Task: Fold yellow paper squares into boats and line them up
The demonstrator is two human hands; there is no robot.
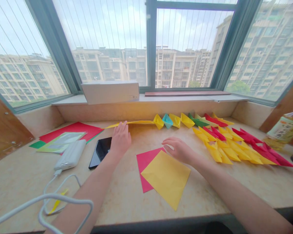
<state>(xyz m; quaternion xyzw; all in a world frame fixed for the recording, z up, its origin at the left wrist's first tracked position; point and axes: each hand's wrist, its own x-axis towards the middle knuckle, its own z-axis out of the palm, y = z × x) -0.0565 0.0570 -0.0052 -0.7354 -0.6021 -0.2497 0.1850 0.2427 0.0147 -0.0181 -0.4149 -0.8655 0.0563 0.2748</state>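
My left hand [120,139] reaches to the back of the counter, its fingers stretched over a long, thin strip of yellow paper [141,122] seen almost edge-on. Whether the fingertips press on the strip is hidden. My right hand [177,149] hovers with loosely bent fingers, thumb apart, and nothing in it. Just below it, a square yellow sheet [167,177] with faint creases overlaps a red sheet [145,162]. Beyond the right hand stands a row of folded paper boats, among them a blue boat [167,120] and a yellow boat [187,120].
More folded yellow boats [230,148] and red boats [266,151] crowd the right, near an oil bottle [286,125]. At left lie a phone [100,152], a white power bank [70,154] with a looping cable [63,197], and red paper [75,130]. A white box [109,92] stands on the sill.
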